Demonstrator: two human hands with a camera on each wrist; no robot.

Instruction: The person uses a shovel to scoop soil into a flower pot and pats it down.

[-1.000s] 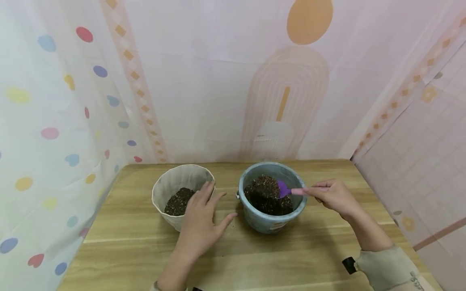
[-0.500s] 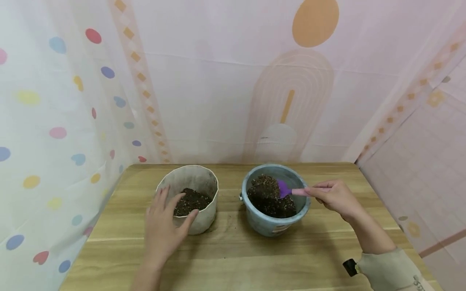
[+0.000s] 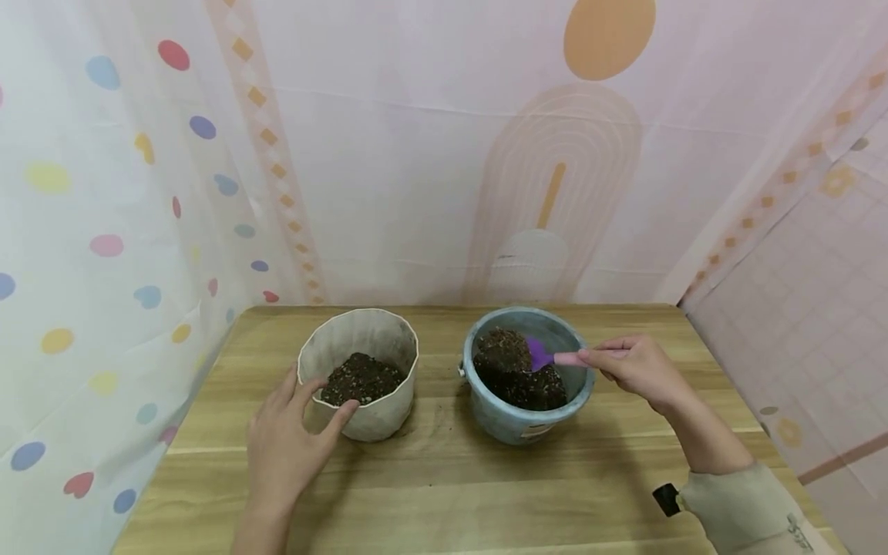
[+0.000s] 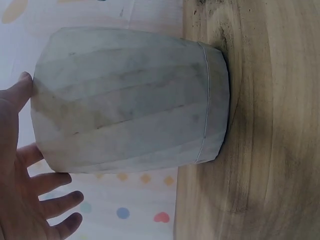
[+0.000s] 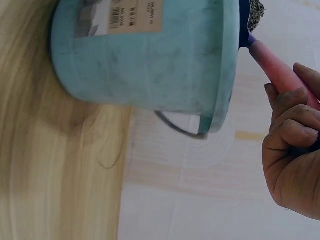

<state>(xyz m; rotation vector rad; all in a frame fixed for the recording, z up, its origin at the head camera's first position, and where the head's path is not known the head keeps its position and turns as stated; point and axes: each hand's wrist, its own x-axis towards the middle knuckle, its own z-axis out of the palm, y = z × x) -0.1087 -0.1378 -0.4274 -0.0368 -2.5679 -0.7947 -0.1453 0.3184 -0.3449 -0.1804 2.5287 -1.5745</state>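
A whitish plant pot [image 3: 380,420] with a wavy rim stands on the left, partly filled with dark soil [image 3: 362,379]. My left hand [image 3: 287,432] is at its near left rim, thumb and fingers spread apart. In the left wrist view that hand's fingers [image 4: 56,181] are extended around the upper edge of the pot. To the right stands a blue bucket [image 3: 516,428] holding soil. My right hand [image 3: 641,371] grips the pink handle of a small purple trowel [image 3: 541,354], whose blade bears a heap of soil [image 3: 505,349] inside the bucket's mouth.
Both containers stand on a wooden table [image 3: 444,509], with a few soil crumbs between them. A patterned curtain [image 3: 388,177] hangs right behind the table and along both sides. The bucket's wire handle [image 5: 177,127] hangs at its far side.
My left hand has moved left, from over the pot's right side to its near left rim. My right hand and the loaded trowel have stayed nearly still over the bucket.
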